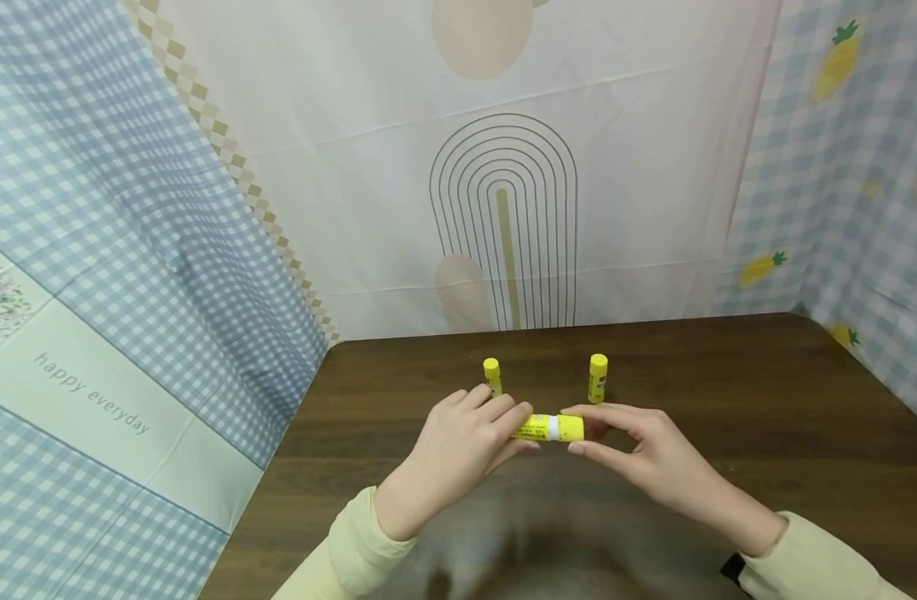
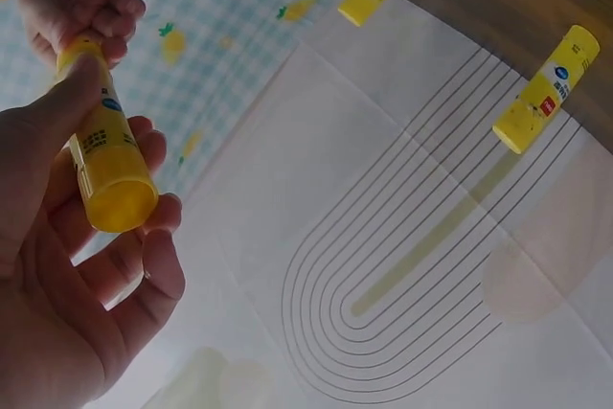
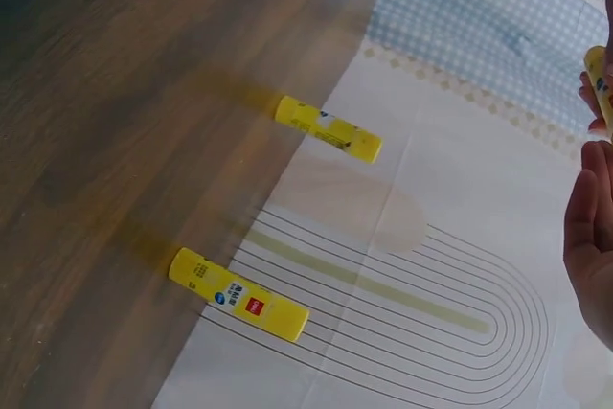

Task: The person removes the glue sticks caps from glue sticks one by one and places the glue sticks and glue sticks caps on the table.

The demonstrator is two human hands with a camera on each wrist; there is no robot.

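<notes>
My left hand grips the body of a yellow glue stick, held level above the table. At its right end, the thumb and forefinger of my right hand pinch the yellow cap. A white band shows between cap and body. In the left wrist view the round base of the glue stick points toward the camera, the left thumb lying along its side. Two more yellow glue sticks stand upright behind the hands: one partly behind the left hand, another behind the right.
A dark wooden table lies under the hands. Behind it hangs a pale cloth with an arch pattern. Blue checked cloth hangs at the left, and more with pineapples at the right.
</notes>
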